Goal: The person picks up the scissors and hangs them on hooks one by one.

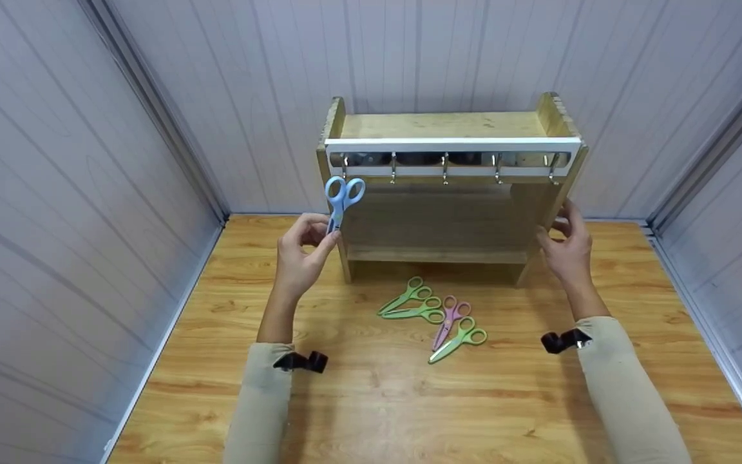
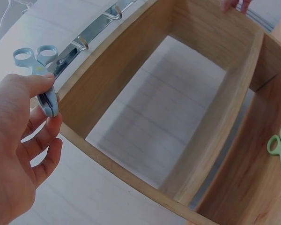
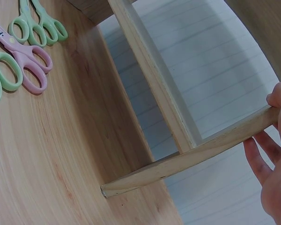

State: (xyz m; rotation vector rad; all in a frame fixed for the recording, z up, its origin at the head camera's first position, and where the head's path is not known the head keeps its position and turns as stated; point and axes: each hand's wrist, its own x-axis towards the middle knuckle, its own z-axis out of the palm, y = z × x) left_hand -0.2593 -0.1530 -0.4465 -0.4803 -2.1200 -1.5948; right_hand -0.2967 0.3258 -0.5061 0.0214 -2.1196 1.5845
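A pair of light blue scissors (image 1: 337,209) is pinched by the blades between the thumb and fingers of my left hand (image 1: 301,258), handles up. They are in front of the left end of the white rail (image 1: 419,171) with its several metal hooks. That rail runs across the upper front of a wooden shelf unit (image 1: 438,122). In the left wrist view the scissors (image 2: 38,70) appear beside the rail's end. My right hand (image 1: 567,248) grips the edge of the unit's right side panel (image 3: 215,140), thumb on one face and fingers on the other.
On the wood-look surface (image 1: 371,399) before the unit lie three green scissors (image 1: 451,346) and one pink pair (image 1: 447,324), close together. Pale panelled walls (image 1: 281,58) stand behind and at both sides. A black wrist camera (image 1: 303,361) sits on each sleeve.
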